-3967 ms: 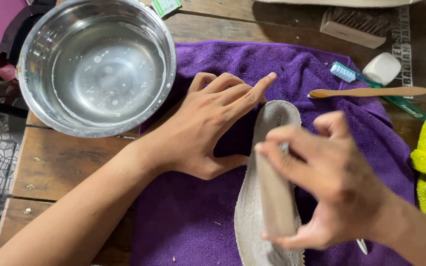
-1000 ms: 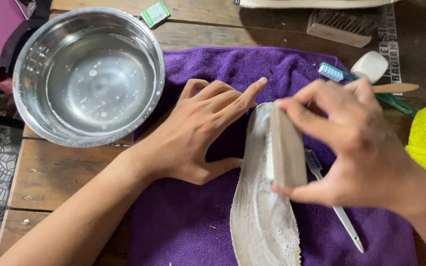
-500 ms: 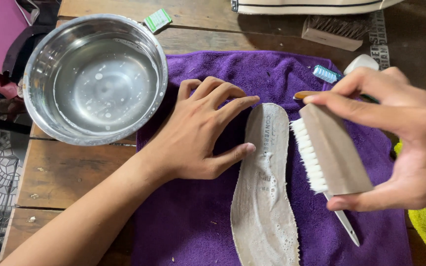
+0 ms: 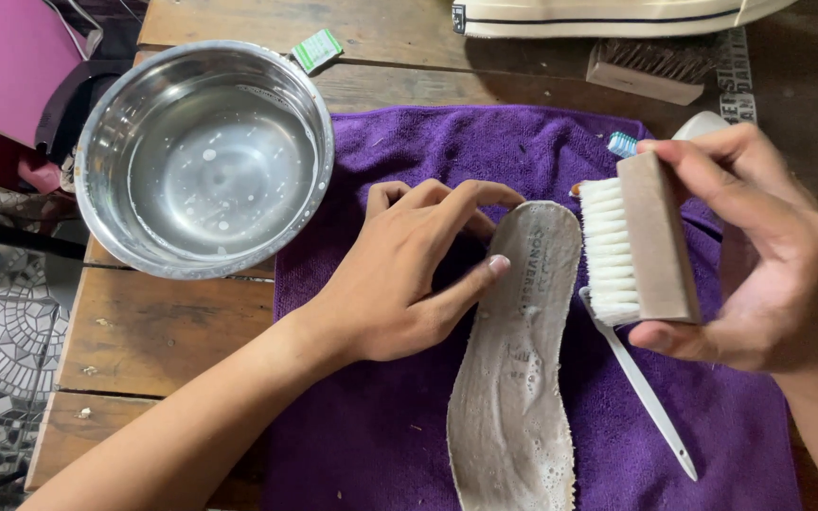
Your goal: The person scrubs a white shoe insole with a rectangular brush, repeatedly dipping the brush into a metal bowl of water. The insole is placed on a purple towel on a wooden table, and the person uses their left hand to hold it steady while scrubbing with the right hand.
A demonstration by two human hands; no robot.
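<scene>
One grey insole (image 4: 520, 378), sudsy, on purple towel (image 4: 400, 151); left hand (image 4: 409, 274) fingers spread, pinning it; right hand (image 4: 759, 255) fingers clamped on brush (image 4: 638, 238); toothbrush (image 4: 641, 388) head hidden.

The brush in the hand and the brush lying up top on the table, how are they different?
The held brush has white bristles and is lifted, tilted, in the right hand; the other brush has dark bristles and lies flat on the wooden table, untouched, farther from the insole. Both have blocky wooden backs.
</scene>
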